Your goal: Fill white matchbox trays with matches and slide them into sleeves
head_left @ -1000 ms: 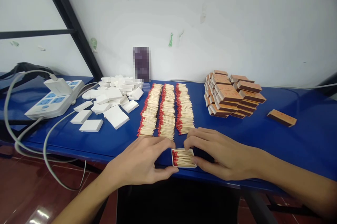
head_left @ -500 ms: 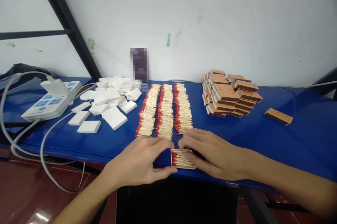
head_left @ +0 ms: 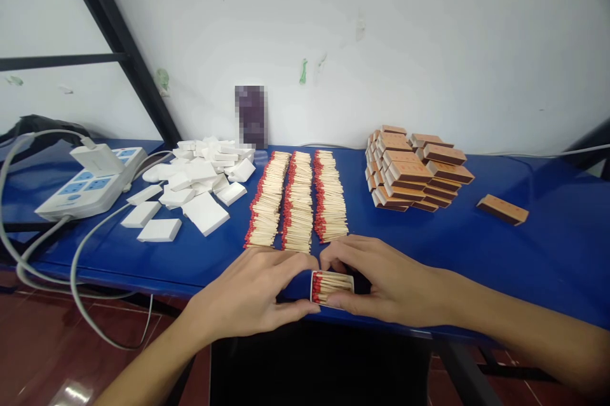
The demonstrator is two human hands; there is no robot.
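A small white matchbox tray (head_left: 353,285) filled with red-tipped matches (head_left: 328,285) is at the table's front edge. My left hand (head_left: 262,291) grips the tray's left end, index finger at the far side and thumb at the near side. From the right, my right hand (head_left: 381,282) holds the same tray, its thumb lying over the near edge and matches, its index finger curled at the far side. Just beyond my hands, three long rows of loose matches (head_left: 298,203) lie on the blue table (head_left: 476,253), red heads to the left.
White empty-looking trays (head_left: 204,212) are heaped at the left, near a power strip (head_left: 90,187) with cables. Brown matchbox sleeves (head_left: 410,171) are stacked at the right, and one single sleeve (head_left: 502,209) lies farther right. A blurred dark object (head_left: 252,117) leans against the wall.
My right thumb has shifted left and down, from the matches' right end to the tray's near edge. The tray looks slightly tilted. My left hand has barely moved.
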